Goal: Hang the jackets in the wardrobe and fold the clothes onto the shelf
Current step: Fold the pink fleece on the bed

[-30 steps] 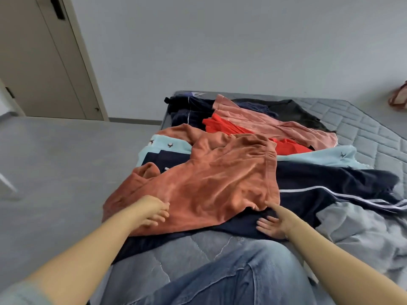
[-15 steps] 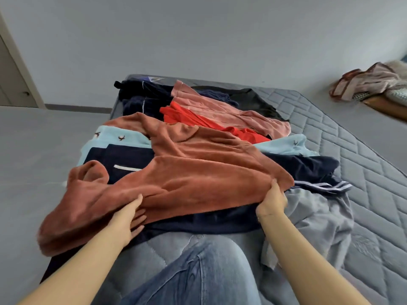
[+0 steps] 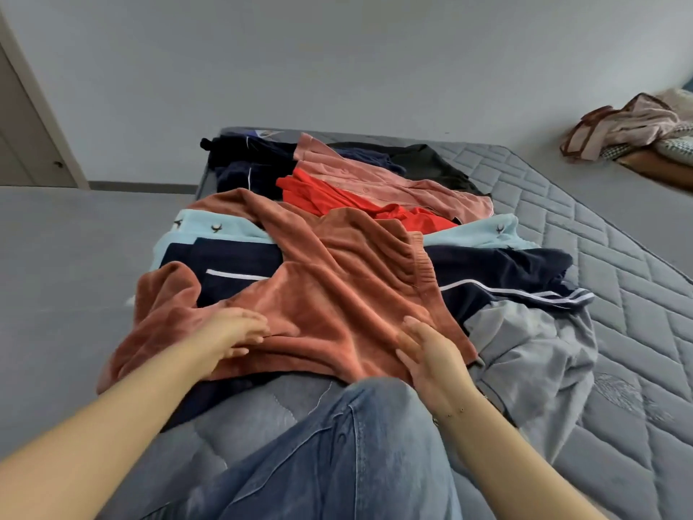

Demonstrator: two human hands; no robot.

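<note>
A rust-brown fleece top (image 3: 330,294) lies spread over a pile of clothes on the grey mattress (image 3: 600,264). My left hand (image 3: 234,332) rests on its near left part with fingers curled into the fabric. My right hand (image 3: 427,350) lies flat and open on its near hem, fingers apart. Under the top are a dark navy garment with white stripes (image 3: 498,272), a light blue one (image 3: 210,230) and a grey one (image 3: 536,343). Farther back lie a red garment (image 3: 337,200), a pink one (image 3: 393,182) and dark ones (image 3: 243,155).
My knee in blue jeans (image 3: 337,456) rests on the mattress near edge. Grey floor (image 3: 67,257) stretches left, with a door (image 3: 22,137) at the far left. A bag and bedding (image 3: 630,129) sit on a low wooden ledge at the right.
My right hand let go of the top's right corner and moved in to lie flat on the hem. My left hand shifted right onto the fabric. The top lies flatter.
</note>
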